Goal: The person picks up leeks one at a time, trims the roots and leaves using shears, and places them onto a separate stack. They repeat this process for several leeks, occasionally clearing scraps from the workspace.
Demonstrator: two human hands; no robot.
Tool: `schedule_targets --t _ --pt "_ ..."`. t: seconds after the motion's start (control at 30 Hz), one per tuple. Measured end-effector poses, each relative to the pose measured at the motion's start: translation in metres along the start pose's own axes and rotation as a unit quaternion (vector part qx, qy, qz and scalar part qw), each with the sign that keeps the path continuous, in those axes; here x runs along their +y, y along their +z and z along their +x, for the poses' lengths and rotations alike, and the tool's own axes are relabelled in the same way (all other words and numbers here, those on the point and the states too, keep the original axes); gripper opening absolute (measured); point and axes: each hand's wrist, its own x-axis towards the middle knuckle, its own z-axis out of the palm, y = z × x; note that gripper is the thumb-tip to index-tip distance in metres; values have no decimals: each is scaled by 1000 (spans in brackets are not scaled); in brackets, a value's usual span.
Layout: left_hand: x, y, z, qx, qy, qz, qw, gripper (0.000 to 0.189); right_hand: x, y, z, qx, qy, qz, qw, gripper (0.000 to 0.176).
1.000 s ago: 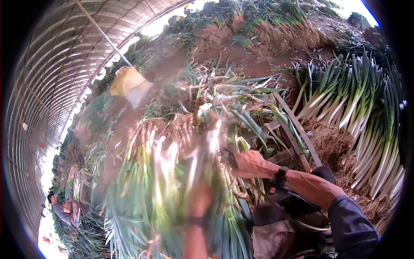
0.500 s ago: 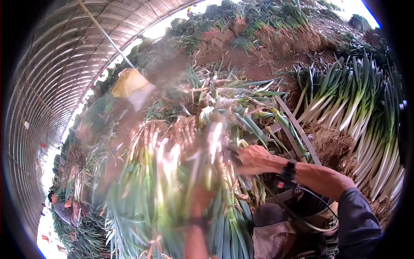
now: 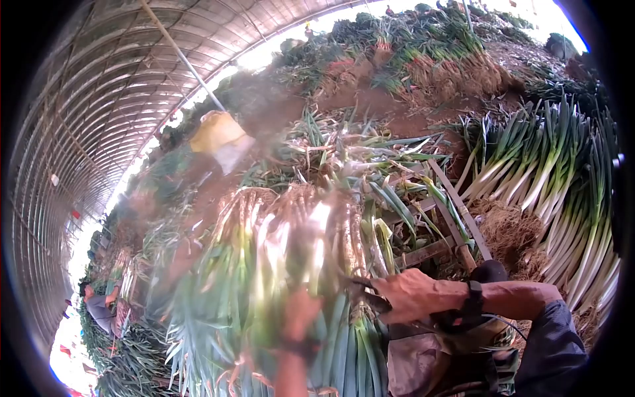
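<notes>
A wide row of long green onions (image 3: 264, 264) lies in front of me, roots toward the far side and green leaves toward me. Over their stalks is my left hand (image 3: 302, 314), badly blurred, so its fingers and anything in them cannot be made out. My right hand (image 3: 413, 296) is closed on a small dark tool (image 3: 370, 294) at the row's right edge. The tool's kind does not show clearly. Its dark end lies close to the stalks there. A black band sits on each wrist.
A wooden frame (image 3: 461, 208) with loose leaves stands right of the row. Bundled green onions (image 3: 562, 178) with matted roots (image 3: 506, 231) lie farther right. A yellow-and-white wrapped pole (image 3: 221, 135) slants ahead. Another person (image 3: 102, 308) is at far left.
My right hand has moved down and toward me with the dark tool. My left hand stays low over the stalks, still blurred. The view has shifted slightly.
</notes>
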Motion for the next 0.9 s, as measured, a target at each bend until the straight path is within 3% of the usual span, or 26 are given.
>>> schedule_targets --t 0.07,0.17,0.27,0.37,0.4,0.43,0.5,0.6,0.7,0.73,0.83,0.9 --pt "-2 1 -6 7 5 7 1000 56 6 3 7 63 3 -16 998 37" --pt "-6 -1 -12 -3 12 0 1000 51 20 7 20 -16 -37 19 999 41" --pt "-10 4 -16 14 -19 44 999 51 17 16 6 22 -83 67 994 42" --pt "-19 -6 -21 94 -26 95 991 51 26 8 -2 57 -32 -22 998 47" --pt "-22 -14 -17 126 -43 81 988 50 28 1 -4 3 86 9 996 54" --pt "-19 -22 -21 183 -36 87 979 46 33 2 -6 26 65 20 997 57" --pt "-33 -36 -8 191 -28 84 978 44 48 6 -17 70 22 44 996 65" --pt "-76 -19 16 264 34 266 926 47 67 15 -25 92 -18 36 995 69" --pt "-64 -15 6 249 46 259 932 51 61 14 -36 68 -3 53 996 72" --pt "-63 -11 2 256 93 259 927 51 58 13 -38 50 8 59 997 73" --pt "-41 -11 -7 210 126 244 938 51 79 49 -39 89 -27 -25 995 71" --pt "-18 -10 -20 185 173 228 940 46 57 32 -46 51 -37 49 997 62"
